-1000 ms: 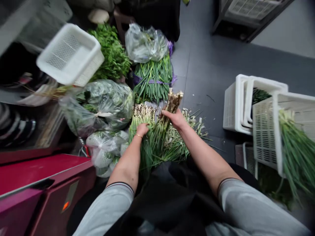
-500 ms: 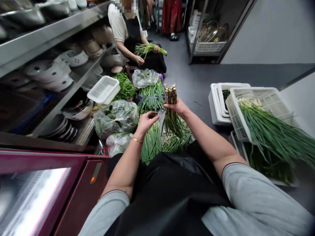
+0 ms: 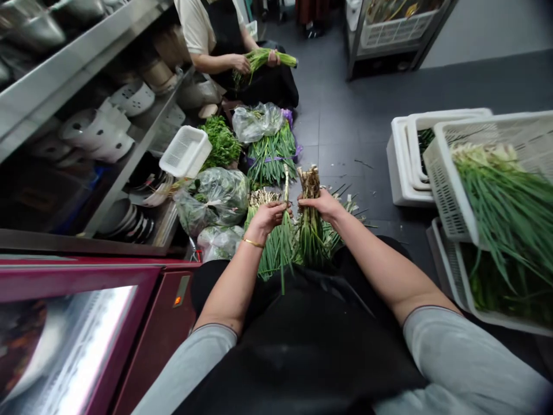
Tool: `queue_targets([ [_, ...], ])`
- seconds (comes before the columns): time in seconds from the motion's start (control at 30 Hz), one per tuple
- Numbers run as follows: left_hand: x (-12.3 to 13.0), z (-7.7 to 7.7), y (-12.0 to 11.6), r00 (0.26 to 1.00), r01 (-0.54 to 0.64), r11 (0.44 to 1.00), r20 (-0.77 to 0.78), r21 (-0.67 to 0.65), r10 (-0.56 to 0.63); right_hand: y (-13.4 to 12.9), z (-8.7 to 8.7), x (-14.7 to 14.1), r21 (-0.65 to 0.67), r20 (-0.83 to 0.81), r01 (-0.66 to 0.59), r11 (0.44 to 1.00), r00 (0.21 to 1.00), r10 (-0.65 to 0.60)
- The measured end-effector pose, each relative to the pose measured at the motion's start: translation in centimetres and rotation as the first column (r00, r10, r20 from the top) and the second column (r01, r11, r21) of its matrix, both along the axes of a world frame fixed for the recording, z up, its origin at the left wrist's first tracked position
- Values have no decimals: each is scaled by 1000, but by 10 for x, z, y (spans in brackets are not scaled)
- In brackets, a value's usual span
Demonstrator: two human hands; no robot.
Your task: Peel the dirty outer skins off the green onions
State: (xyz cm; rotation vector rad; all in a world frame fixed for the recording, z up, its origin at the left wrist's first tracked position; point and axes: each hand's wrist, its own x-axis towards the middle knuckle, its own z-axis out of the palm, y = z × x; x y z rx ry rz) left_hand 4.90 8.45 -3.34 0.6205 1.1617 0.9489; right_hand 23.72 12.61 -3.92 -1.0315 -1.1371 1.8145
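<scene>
Between the fingertips of my left hand [image 3: 271,217], a single scallion [image 3: 286,183] stands upright, pale end up and green leaves hanging down. My right hand [image 3: 322,204] is wrapped round a thick bunch of scallions [image 3: 310,183] with brownish, dirty ends on top. The two hands are close together but apart. Below and left of them lies a pile of scallions [image 3: 258,198], partly covered by my left hand. Cut trimmings [image 3: 349,203] and leaves are scattered on the floor to the right of the bunch.
Bagged greens [image 3: 211,199] and a white basket [image 3: 185,151] sit left, beside a shelf [image 3: 125,190] of dishes. Tied green stalks [image 3: 268,155] lie ahead. A seated co-worker [image 3: 220,34] holds green stalks [image 3: 276,57]. White crates [image 3: 449,196] with scallions stand right.
My left hand, earlier without a visible stalk, now grips one scallion. The bunch in my right hand is lower in view. The view has tilted down, and the co-worker's hands are closer together.
</scene>
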Motion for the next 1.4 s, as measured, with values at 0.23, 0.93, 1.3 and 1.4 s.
queue_targets([
  [0.23,12,-12,8,988,-139,990,-69,19,140,5,-13,-19,231,404,-94,969,915,-8],
  [0.93,16,-6,4,1000,13,999,12,41,-14,3,-16,-8,-36,38,185,982,982,-184],
  [1.3,25,-12,9,993,22,993,-118,112,-9,4,-10,3,50,249,3,999,968,-15],
  [1.4,15,-3,17,993,77,993,-96,95,-68,4,-6,13,18,227,-43,999,973,37],
])
